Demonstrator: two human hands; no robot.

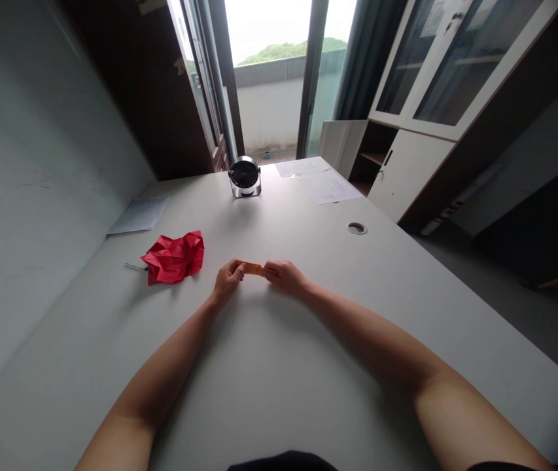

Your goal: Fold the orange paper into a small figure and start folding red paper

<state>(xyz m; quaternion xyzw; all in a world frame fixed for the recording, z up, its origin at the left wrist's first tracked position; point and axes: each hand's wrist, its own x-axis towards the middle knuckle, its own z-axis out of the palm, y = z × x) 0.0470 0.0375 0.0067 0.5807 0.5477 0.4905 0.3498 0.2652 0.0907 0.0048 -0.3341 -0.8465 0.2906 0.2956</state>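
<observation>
A small folded strip of orange paper (253,267) is held between both hands just above the white table (279,366). My left hand (228,278) pinches its left end with closed fingers. My right hand (284,275) pinches its right end, fingers curled. Left of my hands lies a crumpled red folded paper (174,257) on the table, apart from both hands.
A small round desk fan (244,176) stands at the far middle of the table. White sheets (328,186) lie at the far right and another sheet (139,215) at the far left. A cable hole (356,228) sits right of centre. The wall runs along the left; cabinets stand on the right.
</observation>
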